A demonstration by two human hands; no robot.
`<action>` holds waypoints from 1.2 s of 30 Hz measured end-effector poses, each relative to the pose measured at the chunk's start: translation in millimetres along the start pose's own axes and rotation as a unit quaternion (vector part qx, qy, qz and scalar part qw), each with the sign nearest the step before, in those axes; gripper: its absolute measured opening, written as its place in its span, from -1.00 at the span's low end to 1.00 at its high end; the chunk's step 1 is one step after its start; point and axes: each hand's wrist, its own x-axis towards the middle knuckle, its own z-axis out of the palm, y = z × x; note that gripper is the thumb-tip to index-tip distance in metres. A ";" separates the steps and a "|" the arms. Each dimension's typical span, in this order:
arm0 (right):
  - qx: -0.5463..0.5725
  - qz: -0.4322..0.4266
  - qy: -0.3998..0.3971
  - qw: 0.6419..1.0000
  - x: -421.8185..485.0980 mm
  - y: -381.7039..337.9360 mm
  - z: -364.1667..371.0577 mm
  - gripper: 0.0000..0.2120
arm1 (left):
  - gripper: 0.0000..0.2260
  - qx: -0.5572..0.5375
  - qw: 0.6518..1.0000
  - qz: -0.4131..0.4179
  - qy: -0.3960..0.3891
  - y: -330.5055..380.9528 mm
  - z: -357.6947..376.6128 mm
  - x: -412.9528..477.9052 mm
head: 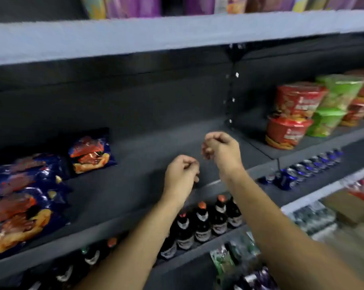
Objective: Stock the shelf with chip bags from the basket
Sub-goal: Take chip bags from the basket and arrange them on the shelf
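Note:
Several dark blue chip bags lie on the dark shelf. One small bag sits at the back left, and a pile of larger bags fills the far left. My left hand hovers over the shelf's front edge with its fingers curled and nothing in it. Slightly higher and to the right, my right hand is also curled and holds nothing. Both hands are well to the right of the bags. The basket is not in view.
Red and green noodle bowls stand stacked on the right part of the shelf. Dark bottles line the shelf below, with cans further right. Purple packs sit on the top shelf. Cartons lie at the lower right.

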 end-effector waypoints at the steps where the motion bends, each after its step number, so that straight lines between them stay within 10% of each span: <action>1: 0.001 -0.003 0.017 1.000 -5.6 -0.8 -26.5 -0.75 | -0.83 0.000 1.000 0.005 -0.026 0.8 21.7 -7.5; 16: 0.018 0.138 0.306 0.942 -126.0 120.1 -296.9 -0.84 | -0.95 0.105 0.932 -0.114 -0.328 -135.7 215.4 -99.5; 28: 0.051 0.309 0.390 0.866 -162.1 304.5 -333.0 -0.89 | -0.95 0.245 0.855 -0.239 -0.390 -326.5 260.6 -101.3; 36: 0.075 0.386 0.423 0.816 -168.2 409.5 -333.8 -0.92 | -0.73 0.391 0.792 -0.126 -0.452 -426.4 280.1 -92.9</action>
